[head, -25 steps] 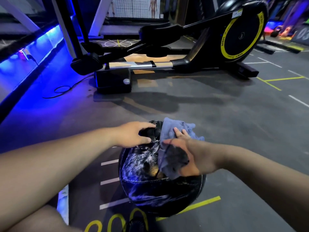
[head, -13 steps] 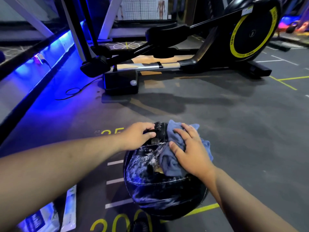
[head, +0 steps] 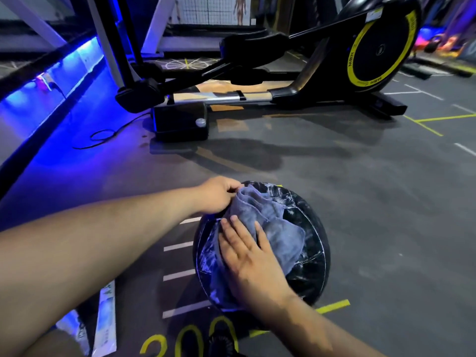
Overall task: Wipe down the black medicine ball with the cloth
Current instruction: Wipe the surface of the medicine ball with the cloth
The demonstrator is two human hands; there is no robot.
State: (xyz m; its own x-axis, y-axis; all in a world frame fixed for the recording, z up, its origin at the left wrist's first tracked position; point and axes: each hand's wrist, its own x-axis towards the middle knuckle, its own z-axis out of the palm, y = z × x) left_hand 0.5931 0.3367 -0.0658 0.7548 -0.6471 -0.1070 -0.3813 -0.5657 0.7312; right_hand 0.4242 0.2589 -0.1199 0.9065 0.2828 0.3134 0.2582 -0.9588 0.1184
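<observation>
The black medicine ball [head: 307, 256] sits on the grey gym floor, wet streaks shining on its skin. A blue-grey cloth [head: 273, 222] lies crumpled over its top and near side. My right hand [head: 247, 256] lies flat on the cloth with fingers straight, pressing it onto the ball's near left part. My left hand [head: 219, 194] is at the ball's far left top, fingers curled at the cloth's upper edge and the ball; whether it holds the cloth or only the ball is unclear.
A black and yellow elliptical trainer [head: 283, 81] stands on the floor behind the ball. A cable [head: 103, 135] loops at the left by a blue-lit ledge. Yellow and white lines mark the floor. A white flat packet [head: 105, 318] lies near my left.
My right hand has slid with the cloth from the ball's top right to its near left side. The cloth has spread out and now reaches my left hand, which stayed at the ball's top.
</observation>
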